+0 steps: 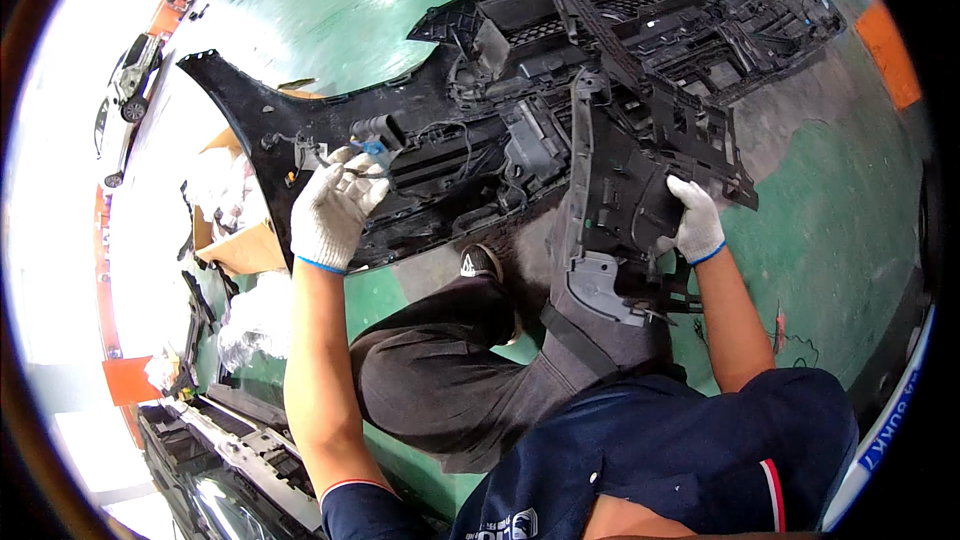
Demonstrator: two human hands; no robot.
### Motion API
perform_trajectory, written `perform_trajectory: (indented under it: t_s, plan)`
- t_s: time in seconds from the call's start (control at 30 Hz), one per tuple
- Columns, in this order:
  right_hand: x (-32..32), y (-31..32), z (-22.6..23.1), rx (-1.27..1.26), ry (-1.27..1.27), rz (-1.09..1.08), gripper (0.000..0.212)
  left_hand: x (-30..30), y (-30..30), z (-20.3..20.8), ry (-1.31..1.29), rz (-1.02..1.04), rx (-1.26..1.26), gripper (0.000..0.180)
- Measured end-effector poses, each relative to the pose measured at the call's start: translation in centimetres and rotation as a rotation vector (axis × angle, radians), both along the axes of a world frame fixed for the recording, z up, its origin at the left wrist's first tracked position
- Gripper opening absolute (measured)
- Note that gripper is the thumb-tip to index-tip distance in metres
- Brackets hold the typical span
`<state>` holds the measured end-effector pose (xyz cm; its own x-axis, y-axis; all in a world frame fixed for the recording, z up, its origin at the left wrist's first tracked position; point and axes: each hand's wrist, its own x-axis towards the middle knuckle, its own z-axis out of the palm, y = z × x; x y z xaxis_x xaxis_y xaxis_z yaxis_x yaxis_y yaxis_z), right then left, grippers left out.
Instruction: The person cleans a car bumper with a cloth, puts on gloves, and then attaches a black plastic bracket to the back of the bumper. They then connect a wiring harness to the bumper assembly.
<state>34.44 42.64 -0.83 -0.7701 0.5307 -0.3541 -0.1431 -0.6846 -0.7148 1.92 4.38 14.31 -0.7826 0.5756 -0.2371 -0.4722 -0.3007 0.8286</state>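
From head height, your 1 fisheye view looks down, close above your shirt [690, 430], past your left hand [340, 205] and right hand [697, 220] toward the floor [845, 220].

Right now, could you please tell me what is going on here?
A person is handling black plastic parts above a green floor. The right hand grips the edge of a black panel with a grey corner piece. The left hand is raised at a long, bumper-like black part, fingers curled; whether it holds anything is hard to tell. A cardboard box is off to the left.
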Motion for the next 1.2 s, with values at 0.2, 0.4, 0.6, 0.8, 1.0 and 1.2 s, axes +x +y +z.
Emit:
perform_trajectory:
  t_s: [0.2, 0.4, 0.6, 0.8, 1.0, 1.2]
  plan:
    - [-0.9, 0.4, -0.5, -0.143, 0.14, 0.064, 0.021, 0.4, -0.3, -0.1, 0.023, 0.087, -0.049, 0.038]
    - [-2.5, 0.9, 0.1, -0.075, 0.021, -0.055, 0.022, -1.2, -1.2, -1.1, -0.091, 0.078, -0.16, 0.035]
    - [-4.0, 1.2, 0.6, 0.045, 0.008, -0.158, 0.021, -1.7, -3.0, -2.5, 0.051, -0.082, -0.217, 0.04]
    - [-4.5, 1.5, -1.3, 0.081, 0.018, -0.178, 0.019, -0.7, -1.0, -1.4, -0.134, 0.091, -0.262, 0.042]
    - [-4.5, 1.4, -1.7, 0.392, -0.034, -0.11, 0.026, -0.2, -1.1, -1.0, -0.14, 0.073, -0.191, 0.04]
    - [-4.9, 0.5, -0.9, 0.364, 0.025, -0.112, 0.024, -0.1, -1.3, -0.9, -0.146, 0.092, -0.251, 0.039]
